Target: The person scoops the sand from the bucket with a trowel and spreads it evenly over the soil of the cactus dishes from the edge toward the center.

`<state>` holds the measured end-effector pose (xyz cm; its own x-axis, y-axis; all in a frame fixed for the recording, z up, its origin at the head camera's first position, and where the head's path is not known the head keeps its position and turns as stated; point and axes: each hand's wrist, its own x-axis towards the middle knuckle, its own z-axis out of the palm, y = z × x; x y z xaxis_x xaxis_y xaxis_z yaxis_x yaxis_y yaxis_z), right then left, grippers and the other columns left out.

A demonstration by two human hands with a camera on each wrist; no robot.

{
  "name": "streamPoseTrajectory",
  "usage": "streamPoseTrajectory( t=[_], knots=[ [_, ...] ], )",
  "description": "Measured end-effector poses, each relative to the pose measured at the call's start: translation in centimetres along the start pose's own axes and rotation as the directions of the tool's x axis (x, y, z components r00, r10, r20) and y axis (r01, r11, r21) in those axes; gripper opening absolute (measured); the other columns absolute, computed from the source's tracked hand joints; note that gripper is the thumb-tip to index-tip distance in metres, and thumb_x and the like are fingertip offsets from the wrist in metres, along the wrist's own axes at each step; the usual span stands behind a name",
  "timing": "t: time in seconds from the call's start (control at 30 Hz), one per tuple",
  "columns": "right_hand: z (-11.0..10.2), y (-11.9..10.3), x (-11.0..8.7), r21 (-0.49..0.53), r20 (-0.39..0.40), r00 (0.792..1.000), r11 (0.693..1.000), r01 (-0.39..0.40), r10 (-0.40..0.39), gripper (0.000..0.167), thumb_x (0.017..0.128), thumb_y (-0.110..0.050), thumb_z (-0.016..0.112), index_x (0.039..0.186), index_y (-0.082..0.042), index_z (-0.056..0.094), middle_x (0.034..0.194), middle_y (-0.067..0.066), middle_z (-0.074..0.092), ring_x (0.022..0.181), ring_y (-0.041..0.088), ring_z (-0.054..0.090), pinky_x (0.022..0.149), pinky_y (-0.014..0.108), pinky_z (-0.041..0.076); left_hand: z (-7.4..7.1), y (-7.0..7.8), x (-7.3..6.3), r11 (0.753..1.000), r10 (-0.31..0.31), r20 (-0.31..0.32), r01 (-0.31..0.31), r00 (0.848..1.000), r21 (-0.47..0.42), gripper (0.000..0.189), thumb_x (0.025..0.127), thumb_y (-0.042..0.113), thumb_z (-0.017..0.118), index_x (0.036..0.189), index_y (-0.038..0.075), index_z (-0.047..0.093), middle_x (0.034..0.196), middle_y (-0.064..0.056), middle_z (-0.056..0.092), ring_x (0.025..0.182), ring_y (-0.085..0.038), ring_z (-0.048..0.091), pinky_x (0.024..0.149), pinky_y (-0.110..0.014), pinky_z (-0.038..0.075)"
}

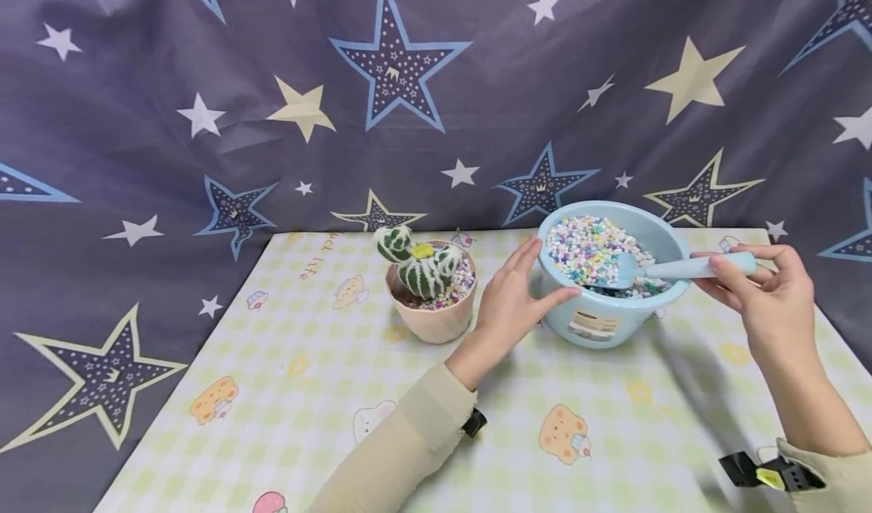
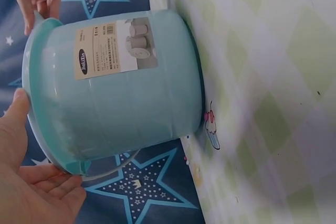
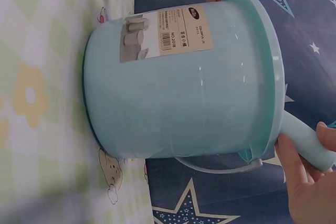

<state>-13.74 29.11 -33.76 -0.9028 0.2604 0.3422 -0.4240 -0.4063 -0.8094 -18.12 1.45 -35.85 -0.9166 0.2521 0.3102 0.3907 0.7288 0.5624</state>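
In the head view, a pale blue bucket [image 1: 589,316] is seen at 3 o'clock, stood upright on a checked tablecloth [image 1: 490,437] and partly filled with small coloured beads [image 1: 589,244]. Its rim is touched by the left hand [image 1: 509,300]: the fingers are laid nearly straight at 9 o'clock, and the thumb is spread apart from them at 7 o'clock. A blue shovel [image 1: 674,269] is held by the right hand [image 1: 770,293] at the bucket's 3 o'clock, its handle pinched between thumb and fingers. The blade is pointed to 9 o'clock and set against the beads; how deep it sits cannot be told. At the bucket's 9 o'clock, beyond the left hand, a cactus [image 1: 424,271] is planted in a pink pot [image 1: 436,324], with more beads at its base. A starry curtain [image 1: 436,157] is hung at 12 o'clock.

In the left wrist view, the bucket is shown lying sideways across the picture, with a paper label [image 2: 113,51] on its wall. The rim is touched by the left thumb at 9 o'clock and by the fingers at 8; the right hand is seen at 11.

In the right wrist view, the shovel's handle is clamped by the right fingers and thumb at 4 o'clock. The left fingers are seen at 1 o'clock, and the bucket's carrying handle [image 3: 231,170] is hung at 5.
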Motion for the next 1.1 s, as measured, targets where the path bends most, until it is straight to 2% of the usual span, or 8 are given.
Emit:
streamPoseTrajectory(
  t=[0.33, 0.57, 0.8, 0.93, 1.1],
  knots=[
    [-1.4, -1.3, 0.0, 0.064, -0.025, 0.999, 0.998, 0.024, -0.022, 0.026, 0.09, 0.02, 0.054, 0.108, 0.003, 0.05, 0.098, 0.015, 0.078, 0.09, 0.022, 0.077, 0.073, 0.031, 0.062, 0.1, 0.2, 0.0, 1.0, 0.004, -0.001, -0.004, 1.0, 0.013, 0.092, 0.082, 0.062, 0.07, 0.154, 0.013, 0.038, 0.162, 0.002, 0.036, 0.144, -0.018, 0.044, 0.11, -0.033, 0.049],
    [-2.2, -1.5, -0.2, 0.044, -0.054, 0.998, 0.998, -0.033, 0.035, 0.026, 0.092, 0.013, 0.056, 0.112, -0.003, 0.049, 0.096, 0.013, 0.078, 0.092, 0.018, 0.077, 0.072, 0.029, 0.062, 0.2, 0.2, -0.1, 1.0, -0.003, 0.003, 0.003, 1.0, 0.005, 0.092, 0.083, 0.062, 0.07, 0.155, 0.015, 0.037, 0.162, 0.002, 0.035, 0.144, -0.019, 0.044, 0.11, -0.034, 0.048],
    [-2.6, -1.6, 0.0, 0.126, -0.083, 0.991, 0.987, -0.096, 0.106, 0.022, 0.094, 0.009, 0.056, 0.111, -0.003, 0.046, 0.096, 0.015, 0.077, 0.088, 0.021, 0.077, 0.071, 0.031, 0.061, 0.1, 0.2, -0.1, 1.0, -0.001, 0.002, 0.001, 1.0, 0.008, 0.092, 0.083, 0.062, 0.07, 0.154, 0.014, 0.038, 0.162, 0.001, 0.035, 0.143, -0.02, 0.045, 0.111, -0.034, 0.048],
    [-2.7, -1.5, 0.1, 0.207, -0.068, 0.991, 0.973, -0.103, 0.119, 0.018, 0.095, 0.012, 0.051, 0.108, 0.0, 0.049, 0.096, 0.021, 0.076, 0.088, 0.027, 0.076, 0.071, 0.036, 0.061, -0.1, 0.2, 0.0, 1.0, -0.003, 0.015, 0.003, 1.0, 0.001, 0.092, 0.083, 0.062, 0.07, 0.154, 0.013, 0.038, 0.162, 0.001, 0.035, 0.144, -0.02, 0.044, 0.11, -0.035, 0.048],
    [-2.6, -1.4, 0.1, 0.242, -0.064, 0.989, 0.963, -0.116, 0.135, 0.016, 0.096, 0.013, 0.05, 0.107, 0.001, 0.051, 0.096, 0.023, 0.076, 0.088, 0.029, 0.076, 0.071, 0.038, 0.061, -0.4, 0.1, 0.1, 1.0, -0.016, 0.046, 0.017, 0.999, -0.021, 0.092, 0.084, 0.06, 0.071, 0.155, 0.014, 0.037, 0.163, 0.001, 0.034, 0.145, -0.021, 0.042, 0.113, -0.036, 0.045]
  ],
)
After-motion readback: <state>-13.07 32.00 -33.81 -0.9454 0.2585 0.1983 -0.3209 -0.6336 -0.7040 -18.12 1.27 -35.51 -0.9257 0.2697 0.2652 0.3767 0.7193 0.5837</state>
